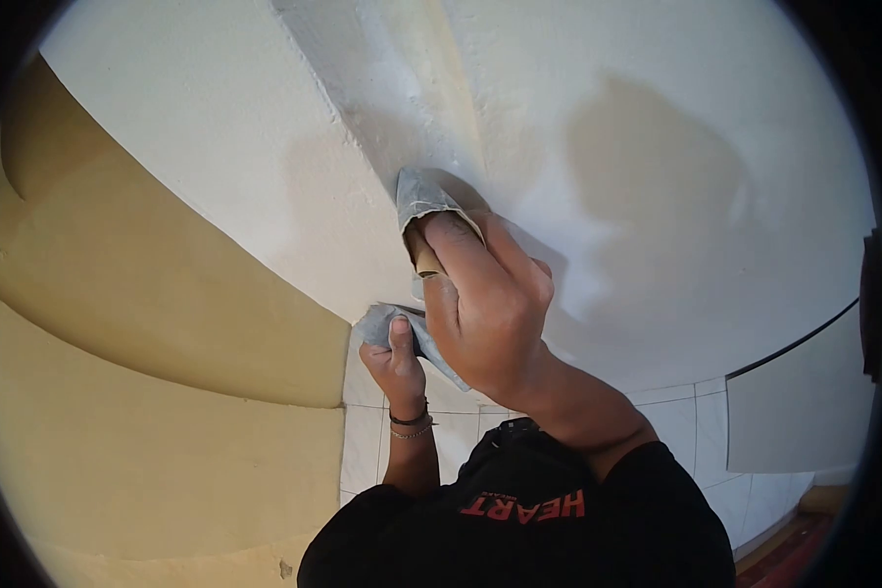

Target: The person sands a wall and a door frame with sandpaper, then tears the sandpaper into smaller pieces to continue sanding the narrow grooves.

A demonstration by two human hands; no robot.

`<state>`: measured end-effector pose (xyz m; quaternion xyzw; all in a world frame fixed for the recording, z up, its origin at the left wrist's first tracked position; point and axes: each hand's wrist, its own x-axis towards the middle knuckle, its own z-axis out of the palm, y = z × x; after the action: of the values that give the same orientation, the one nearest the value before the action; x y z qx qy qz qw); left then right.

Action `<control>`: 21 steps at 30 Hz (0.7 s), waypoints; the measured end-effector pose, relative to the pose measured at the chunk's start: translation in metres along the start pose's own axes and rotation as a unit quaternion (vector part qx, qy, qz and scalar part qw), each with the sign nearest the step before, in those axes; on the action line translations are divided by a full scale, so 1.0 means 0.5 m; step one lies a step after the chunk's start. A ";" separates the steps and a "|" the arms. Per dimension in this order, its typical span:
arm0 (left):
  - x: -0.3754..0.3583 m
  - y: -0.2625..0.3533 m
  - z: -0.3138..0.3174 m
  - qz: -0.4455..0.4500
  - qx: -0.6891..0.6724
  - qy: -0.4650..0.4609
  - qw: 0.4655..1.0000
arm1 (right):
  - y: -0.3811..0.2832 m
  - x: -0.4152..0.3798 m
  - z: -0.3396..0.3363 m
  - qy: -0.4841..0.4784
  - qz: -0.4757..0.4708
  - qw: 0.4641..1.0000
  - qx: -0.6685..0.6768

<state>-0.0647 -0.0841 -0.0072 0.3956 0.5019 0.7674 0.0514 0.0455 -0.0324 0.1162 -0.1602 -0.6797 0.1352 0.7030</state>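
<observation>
A piece of grey sandpaper [423, 194] is folded around the fingers of my right hand [495, 299], its tan backing showing at the edge. That hand presses the sheet against the pale wall [578, 118], along a strip of grey and whitish filler [382, 73]. Lower down, my left hand [394, 367] grips a second grey sheet [382, 321], thumb on top; it looks like sandpaper too. Part of this sheet passes behind my right hand and is hidden. Dark and beaded bracelets [411, 423] circle my left wrist.
To the left, a tan-yellow wall surface [167, 255] meets the pale wall at a long edge. White tiles [671, 421] lie below. At the right are a pale panel [794, 402] and a dark object [871, 304] at the view's rim. Shadows fall on the wall.
</observation>
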 end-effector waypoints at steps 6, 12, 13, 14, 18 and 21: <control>-0.002 -0.003 0.000 -0.038 -0.042 0.003 0.998 | 0.003 -0.003 0.000 -0.010 0.002 1.000 0.002; -0.006 0.001 -0.002 -0.045 -0.050 -0.010 0.998 | -0.001 -0.018 -0.010 -0.012 0.011 1.000 0.003; -0.006 -0.003 -0.003 -0.035 -0.040 -0.006 0.999 | -0.004 -0.020 -0.011 -0.012 0.020 1.000 0.005; -0.008 -0.004 -0.005 -0.027 -0.026 -0.004 0.999 | -0.005 -0.017 -0.011 -0.010 0.021 1.000 0.003; -0.009 0.000 0.003 -0.003 -0.012 -0.004 1.000 | -0.008 0.003 -0.017 -0.003 0.000 1.000 -0.008; -0.002 -0.005 0.004 0.004 -0.005 -0.008 1.000 | -0.002 -0.015 -0.014 -0.023 -0.004 1.000 -0.002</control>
<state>-0.0634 -0.0817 -0.0097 0.4033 0.4963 0.7669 0.0543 0.0523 -0.0365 0.1095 -0.1558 -0.6964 0.1349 0.6875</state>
